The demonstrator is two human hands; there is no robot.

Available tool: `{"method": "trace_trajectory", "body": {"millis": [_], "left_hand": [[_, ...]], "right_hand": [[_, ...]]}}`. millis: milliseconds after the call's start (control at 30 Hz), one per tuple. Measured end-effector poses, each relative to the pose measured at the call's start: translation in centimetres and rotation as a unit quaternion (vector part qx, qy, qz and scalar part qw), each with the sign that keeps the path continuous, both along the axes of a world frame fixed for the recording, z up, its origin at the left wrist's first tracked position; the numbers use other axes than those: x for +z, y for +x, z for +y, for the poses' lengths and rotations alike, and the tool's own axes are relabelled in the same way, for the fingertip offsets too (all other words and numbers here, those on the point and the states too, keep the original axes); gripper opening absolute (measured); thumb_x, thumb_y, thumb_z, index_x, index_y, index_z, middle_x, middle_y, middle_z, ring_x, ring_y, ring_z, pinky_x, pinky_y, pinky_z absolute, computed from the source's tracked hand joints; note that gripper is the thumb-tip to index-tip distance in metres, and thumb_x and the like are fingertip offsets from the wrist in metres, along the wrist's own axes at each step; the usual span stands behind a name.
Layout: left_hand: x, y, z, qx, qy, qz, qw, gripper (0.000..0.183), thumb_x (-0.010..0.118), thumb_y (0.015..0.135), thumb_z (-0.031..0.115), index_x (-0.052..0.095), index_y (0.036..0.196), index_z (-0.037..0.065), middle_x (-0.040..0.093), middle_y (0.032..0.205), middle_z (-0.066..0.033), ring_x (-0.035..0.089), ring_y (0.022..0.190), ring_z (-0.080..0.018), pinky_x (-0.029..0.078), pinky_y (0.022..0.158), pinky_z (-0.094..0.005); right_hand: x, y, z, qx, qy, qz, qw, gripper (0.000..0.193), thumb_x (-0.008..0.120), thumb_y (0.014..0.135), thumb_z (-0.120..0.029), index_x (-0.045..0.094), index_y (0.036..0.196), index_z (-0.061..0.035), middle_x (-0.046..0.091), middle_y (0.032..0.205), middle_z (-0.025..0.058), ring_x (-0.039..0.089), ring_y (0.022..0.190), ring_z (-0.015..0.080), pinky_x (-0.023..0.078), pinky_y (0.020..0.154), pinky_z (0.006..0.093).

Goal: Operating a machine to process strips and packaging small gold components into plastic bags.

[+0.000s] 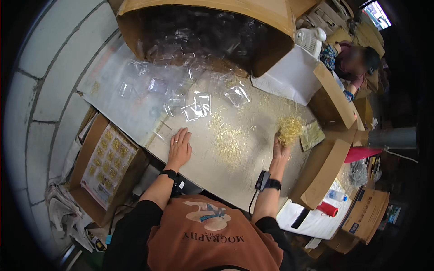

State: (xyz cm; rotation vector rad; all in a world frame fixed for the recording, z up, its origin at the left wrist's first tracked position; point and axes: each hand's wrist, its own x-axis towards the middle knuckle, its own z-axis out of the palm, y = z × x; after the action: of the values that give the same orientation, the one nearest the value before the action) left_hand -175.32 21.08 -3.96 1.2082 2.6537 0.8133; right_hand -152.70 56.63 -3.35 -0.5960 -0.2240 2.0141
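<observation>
My right hand (281,150) is closed around a thick bunch of thin gold-coloured pieces (290,129), raised over the right side of the worktable (199,169). The exact kind of these pieces is too small to make out. My left hand (180,147) lies flat near the table's front edge, fingers stretched out, with nothing in it. Between my hands spreads a loose scatter of the same gold pieces (226,137). Clear plastic boxes (195,109) lie in a jumble beyond my left hand.
A large cardboard box (266,13) lies on its side at the back, filled with clear plastic boxes. At left, another carton (92,201) holds rows of clear packs with gold pieces. Open carton flaps (323,176) edge the table's right. A person (357,61) works at far right beside a white fan (310,41).
</observation>
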Motion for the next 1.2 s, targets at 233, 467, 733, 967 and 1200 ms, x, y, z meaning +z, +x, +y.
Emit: {"method": "trace_trajectory", "body": {"millis": [233, 467, 733, 967, 1200], "left_hand": [[-0.5, -0.1, -0.1, -0.003, 0.001, 0.009, 1.000, 0.040, 0.052, 0.078, 0.005, 0.049, 0.118, 0.002, 0.040, 0.135, -0.0141, 0.033, 0.129, -0.0297, 0.027, 0.104, -0.0448], [-0.8, 0.0, -0.2, 0.006, 0.006, 0.004, 1.000, 0.040, 0.051, 0.077, 0.004, 0.049, 0.117, 0.001, 0.042, 0.133, -0.0147, 0.035, 0.128, -0.0309, 0.027, 0.104, -0.0452], [-1.0, 0.1, 0.0, 0.002, -0.008, 0.009, 1.000, 0.040, 0.051, 0.078, 0.005, 0.049, 0.118, 0.002, 0.041, 0.135, -0.0138, 0.034, 0.129, -0.0302, 0.027, 0.104, -0.0445], [-0.7, 0.2, 0.3, 0.006, -0.027, -0.004, 1.000, 0.043, 0.051, 0.077, 0.004, 0.049, 0.120, 0.004, 0.040, 0.135, -0.0125, 0.034, 0.129, -0.0296, 0.024, 0.106, -0.0447], [-0.6, 0.6, -0.3, 0.008, -0.032, 0.008, 0.999, 0.043, 0.050, 0.077, 0.005, 0.047, 0.121, 0.004, 0.039, 0.136, -0.0106, 0.032, 0.130, -0.0275, 0.023, 0.107, -0.0439]], "right_hand": [[-1.4, 0.3, -1.6, 0.027, -0.005, -0.028, 0.999, 0.030, 0.049, 0.088, 0.005, 0.046, 0.118, 0.0089, 0.056, 0.115, 0.0219, 0.057, 0.102, 0.0297, 0.053, 0.081, 0.0358], [-2.1, -1.2, -1.2, 0.017, -0.021, 0.084, 0.996, 0.032, 0.047, 0.088, 0.005, 0.047, 0.119, 0.0101, 0.053, 0.118, 0.0252, 0.059, 0.100, 0.0335, 0.054, 0.081, 0.0367], [0.3, 0.7, -1.2, 0.016, 0.002, 0.033, 0.999, 0.023, 0.050, 0.087, 0.003, 0.052, 0.109, 0.0086, 0.059, 0.105, 0.0193, 0.060, 0.086, 0.0279, 0.054, 0.075, 0.0349], [2.0, 6.6, -1.0, 0.060, 0.048, 0.062, 0.995, 0.033, 0.050, 0.086, 0.004, 0.047, 0.119, 0.0093, 0.058, 0.112, 0.0185, 0.060, 0.099, 0.0285, 0.052, 0.088, 0.0367], [4.7, 12.3, -3.3, -0.053, 0.060, -0.298, 0.951, 0.025, 0.052, 0.085, -0.003, 0.055, 0.109, 0.0057, 0.061, 0.107, 0.0143, 0.062, 0.094, 0.0245, 0.055, 0.072, 0.0358]]}}
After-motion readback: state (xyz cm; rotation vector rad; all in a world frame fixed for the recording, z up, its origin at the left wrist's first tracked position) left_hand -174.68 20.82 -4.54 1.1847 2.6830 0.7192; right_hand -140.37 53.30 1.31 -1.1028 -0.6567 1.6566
